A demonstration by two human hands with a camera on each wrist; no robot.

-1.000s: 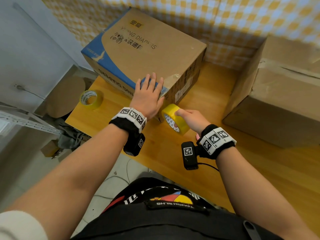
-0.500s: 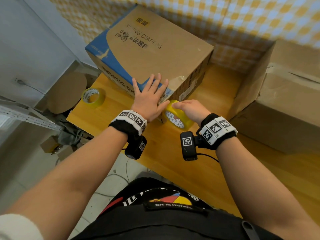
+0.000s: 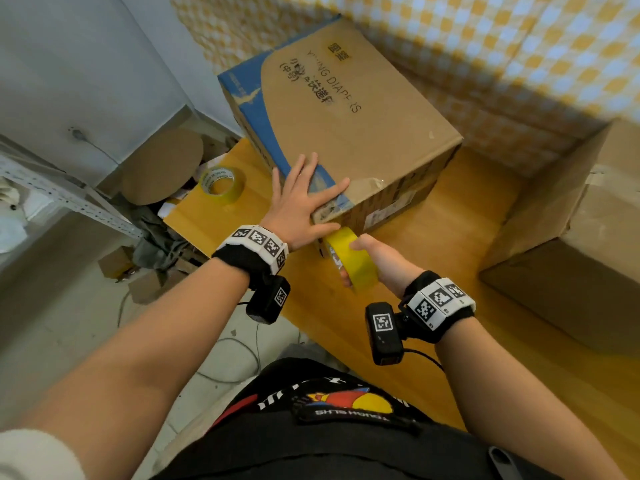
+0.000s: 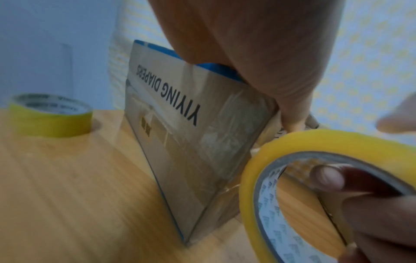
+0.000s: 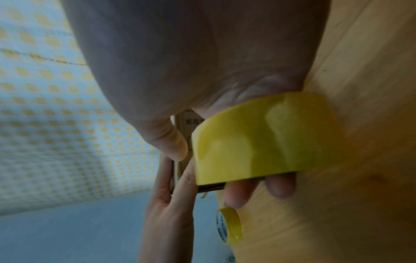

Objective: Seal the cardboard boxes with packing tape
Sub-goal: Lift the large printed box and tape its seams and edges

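A brown and blue diaper box [image 3: 349, 123] stands on the wooden table [image 3: 433, 278]. My left hand [image 3: 301, 202] lies flat with spread fingers on the box's near top corner, its thumb pressing the near side face. My right hand [image 3: 377, 261] grips a yellow tape roll [image 3: 349, 261] held upright just below that corner, fingers through its core [image 4: 324, 179]. Clear tape covers the box's side face [image 4: 202, 146]. In the right wrist view the tape roll [image 5: 265, 140] fills the middle, close to the left hand [image 5: 171, 194].
A second yellow tape roll [image 3: 221, 183] lies flat near the table's left edge. A larger plain cardboard box [image 3: 568, 244] stands at the right. A checked wall [image 3: 485, 46] backs the table. Cardboard scraps and a metal shelf frame [image 3: 52, 192] sit on the floor at left.
My right hand has turned the tape roll edge-on and drawn it slightly back from the box corner. The left hand's fingers have spread wider across the corner.
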